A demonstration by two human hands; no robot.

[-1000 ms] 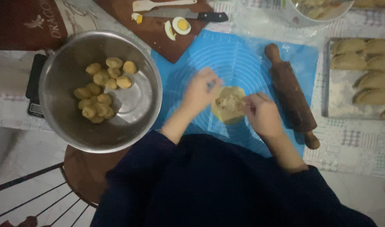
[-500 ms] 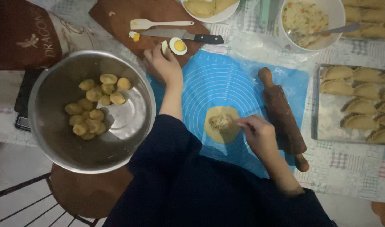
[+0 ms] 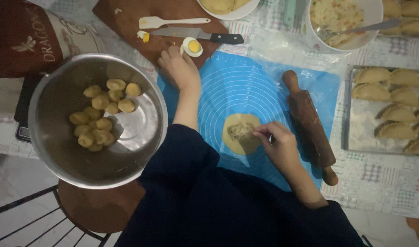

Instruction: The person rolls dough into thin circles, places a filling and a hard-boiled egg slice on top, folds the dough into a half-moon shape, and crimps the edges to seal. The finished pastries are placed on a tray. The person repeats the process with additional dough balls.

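A flat round of dough with a mound of filling lies on the blue silicone mat. My right hand pinches its bunched fingertips at the round's right edge, beside the filling. My left hand is stretched out to the wooden cutting board. Its fingertips touch a white egg piece next to a halved boiled egg; whether they grip it is hidden.
A steel bowl of dough balls stands at the left. A wooden rolling pin lies right of the round. A knife and white spatula lie on the board. A tray of folded pastries and a filling bowl are at the right.
My left hand left the dough round and reached up to the egg on the cutting board. My right hand stayed at the round.
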